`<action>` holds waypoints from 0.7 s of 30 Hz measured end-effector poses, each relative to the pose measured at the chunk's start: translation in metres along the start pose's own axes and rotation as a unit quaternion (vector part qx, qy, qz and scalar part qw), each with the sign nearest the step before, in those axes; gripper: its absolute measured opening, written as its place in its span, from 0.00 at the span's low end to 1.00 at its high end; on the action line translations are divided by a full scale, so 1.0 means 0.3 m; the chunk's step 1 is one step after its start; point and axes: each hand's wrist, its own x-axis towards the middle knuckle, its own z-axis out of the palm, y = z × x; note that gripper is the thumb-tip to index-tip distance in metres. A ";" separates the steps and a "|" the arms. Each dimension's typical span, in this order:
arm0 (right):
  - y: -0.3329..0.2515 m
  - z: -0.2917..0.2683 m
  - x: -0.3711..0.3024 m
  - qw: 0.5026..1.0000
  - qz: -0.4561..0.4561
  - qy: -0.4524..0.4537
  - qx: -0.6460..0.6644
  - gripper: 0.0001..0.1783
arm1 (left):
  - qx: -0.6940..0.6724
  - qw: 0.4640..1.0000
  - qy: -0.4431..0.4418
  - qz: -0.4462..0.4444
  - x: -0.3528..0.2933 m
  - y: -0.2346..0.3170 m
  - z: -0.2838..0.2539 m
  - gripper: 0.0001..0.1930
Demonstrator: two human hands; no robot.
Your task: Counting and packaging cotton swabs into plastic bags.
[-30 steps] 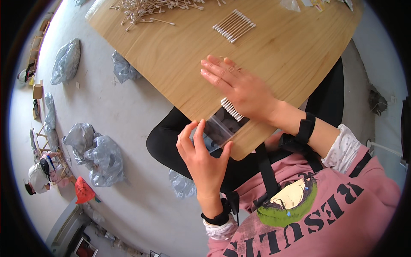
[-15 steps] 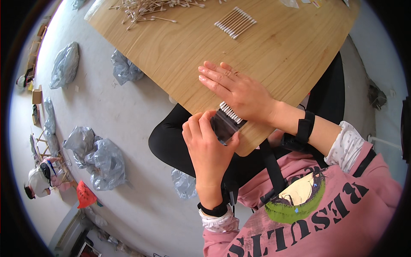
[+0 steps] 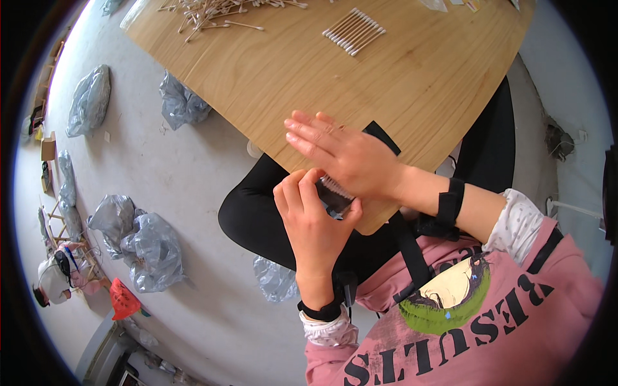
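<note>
My left hand [image 3: 308, 215] is closed around a small clear-windowed plastic packet [image 3: 332, 203] at the table's near corner, with fingers on one side and the thumb on the other. A row of cotton swab tips [image 3: 336, 186] shows at the packet's upper part, blurred. My right hand [image 3: 360, 159] lies flat with its fingers stretched to the left, its heel against the packet's end. From beyond the right hand a black strip [image 3: 383, 135] sticks out over the wood; its link to the packet is hidden under the palm.
A neat row of cotton swabs [image 3: 354, 32] lies on the wooden table [image 3: 270, 83], with a loose pile of swabs [image 3: 222, 11] at the far left. Grey plastic bags [image 3: 154, 251] sit on the floor to the left. A person [image 3: 55, 280] is at the far left.
The swab tips that stuck out beside my right palm now sit lower, toward the packet. A black strip has come into view beyond the right hand, which has shifted slightly left.
</note>
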 end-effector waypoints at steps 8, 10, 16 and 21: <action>-0.060 0.011 0.006 0.988 0.072 0.051 0.130 0.28 | 0.023 1.000 0.017 -0.005 -0.030 -0.010 0.014 0.37; -0.063 -0.002 0.008 0.958 0.118 0.054 0.257 0.29 | 0.020 1.000 0.016 -0.013 -0.036 -0.009 0.014 0.39; -0.051 -0.068 -0.060 0.839 0.231 0.139 0.472 0.25 | 0.073 0.989 0.084 -0.095 -0.120 0.036 0.009 0.37; -0.081 -0.087 -0.070 0.823 0.240 0.076 0.510 0.38 | 0.193 0.967 -0.141 -0.087 -0.140 0.119 0.083 0.46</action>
